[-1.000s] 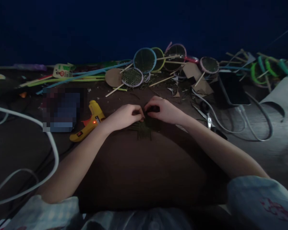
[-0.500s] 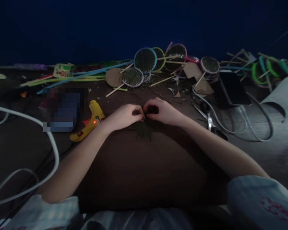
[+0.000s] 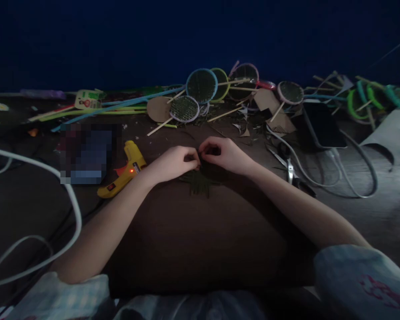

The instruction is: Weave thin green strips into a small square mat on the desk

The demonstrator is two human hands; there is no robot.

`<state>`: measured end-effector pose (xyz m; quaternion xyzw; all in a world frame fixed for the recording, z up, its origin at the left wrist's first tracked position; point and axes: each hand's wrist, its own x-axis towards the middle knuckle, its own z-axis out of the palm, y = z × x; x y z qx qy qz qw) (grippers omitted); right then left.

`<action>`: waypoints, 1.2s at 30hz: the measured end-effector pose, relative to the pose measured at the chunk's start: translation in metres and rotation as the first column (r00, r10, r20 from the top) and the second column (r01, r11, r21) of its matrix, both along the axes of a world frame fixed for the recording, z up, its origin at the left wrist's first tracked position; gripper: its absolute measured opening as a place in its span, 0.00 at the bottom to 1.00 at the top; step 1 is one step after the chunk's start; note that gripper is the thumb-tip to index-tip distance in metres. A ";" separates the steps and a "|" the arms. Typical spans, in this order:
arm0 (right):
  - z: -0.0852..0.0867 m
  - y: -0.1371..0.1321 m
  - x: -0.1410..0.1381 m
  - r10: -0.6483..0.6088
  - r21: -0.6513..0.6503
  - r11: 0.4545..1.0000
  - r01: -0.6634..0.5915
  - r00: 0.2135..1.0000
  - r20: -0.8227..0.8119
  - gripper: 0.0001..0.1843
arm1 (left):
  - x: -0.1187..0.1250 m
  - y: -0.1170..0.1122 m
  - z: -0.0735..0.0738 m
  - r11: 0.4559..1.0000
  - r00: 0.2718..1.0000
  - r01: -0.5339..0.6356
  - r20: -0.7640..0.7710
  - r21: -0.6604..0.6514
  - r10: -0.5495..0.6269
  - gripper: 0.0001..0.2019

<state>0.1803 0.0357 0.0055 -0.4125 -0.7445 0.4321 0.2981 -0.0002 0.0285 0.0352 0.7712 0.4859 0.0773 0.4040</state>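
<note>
Little has moved since the earlier frame: the right hand (image 3: 229, 156) has its fingers curled slightly differently, while the left hand (image 3: 175, 162) sits almost where it was. Both hands are narrow at the centre of the frame, thumb and fingertips drawn close together; whether a strip is pinched between them is too dark to tell. Just below the fingertips, the green strips (image 3: 199, 186) lie on the dark surface (image 3: 203, 240). They seem partly worked, crossing in a small patch, with loose ends yet to be tidied. At upper centre, a blue-rimmed disc (image 3: 202, 86) and a lilac-rimmed disc (image 3: 184, 109) with an open mesh look further along. Near them lies a rounded piece of matte brown cardboard (image 3: 157, 110). Smooth yellow plastic forms the glue gun (image 3: 110, 188) at centre left; metal-bladed scissors (image 3: 290, 170) lie right of centre.
</note>
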 end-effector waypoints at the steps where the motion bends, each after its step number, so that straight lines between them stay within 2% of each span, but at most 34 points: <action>1: 0.001 0.000 0.000 -0.005 -0.011 1.000 0.005 1.000 -0.003 0.08 | 0.000 0.000 0.000 1.000 1.000 -0.001 -0.001 0.004 0.001 0.08; 6: 0.004 -0.001 -0.002 -0.031 -0.055 0.998 0.030 0.999 -0.018 0.07 | 0.000 0.000 0.000 1.000 1.000 0.006 0.011 0.003 -0.006 0.08; 22: 0.003 0.000 -0.002 -0.031 -0.033 0.999 0.030 0.999 -0.018 0.08 | 0.000 0.000 -0.001 1.000 1.000 0.001 0.012 0.009 -0.001 0.08; 28: 0.004 -0.001 0.000 -0.017 0.037 0.999 0.015 0.997 0.072 0.08 | -0.001 0.000 -0.001 1.000 1.000 0.006 0.000 0.014 -0.006 0.08; 36: 0.010 0.000 0.004 0.005 0.037 0.999 -0.009 0.993 0.114 0.07 | -0.001 0.000 -0.002 1.000 1.000 0.003 0.008 -0.003 -0.003 0.07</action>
